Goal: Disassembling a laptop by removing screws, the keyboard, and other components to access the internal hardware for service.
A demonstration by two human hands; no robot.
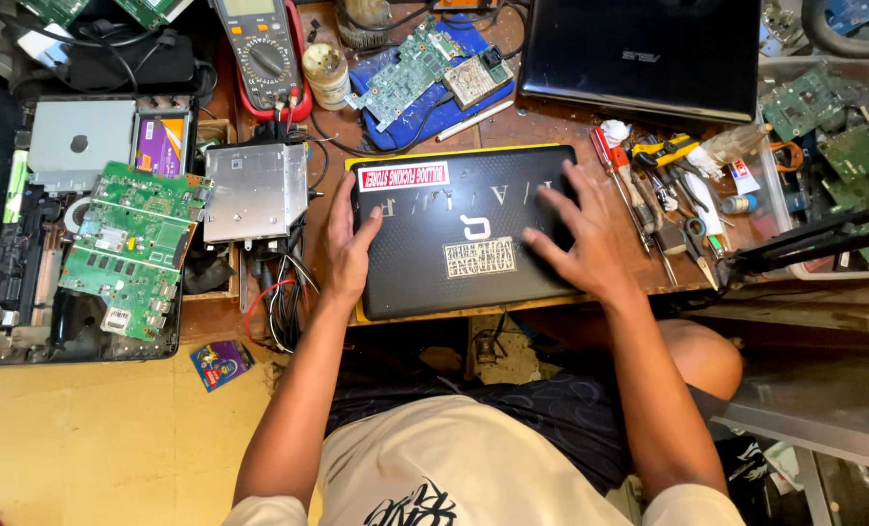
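A: Hands on the laptop (464,234), both of them. Left hand (349,237) cups the near-left edge, fingers curled over the side, thumb on the lid. Right hand (579,237) lies flat on top, fingers spread wide, gripping nothing, just pressing.

B: So which step is this?

A: Looks like steadying or squaring up a shut machine on the bench, I'd judge. Lid is down. Any opening or flipping would call for a firmer hold from that right hand, since a flat palm can't lift.

B: And the laptop itself?

A: Small, black, dotted texture, rounded corners. Red-and-white sticker at the far-left corner, a grey one between the hands. It sits on a yellow sheet (425,152) at the bench's near edge, right above the person's lap.

B: Beyond the hands?

A: Just past the left hand, a tangle of wires (283,292) and a silver drive (255,191). Farther left, a green board (132,248) on an opened chassis. Just past the right hand, scissors (698,244) and screwdrivers (639,200). Beyond the fingertips, a multimeter (264,54) and a second, bigger laptop (641,54), closed.
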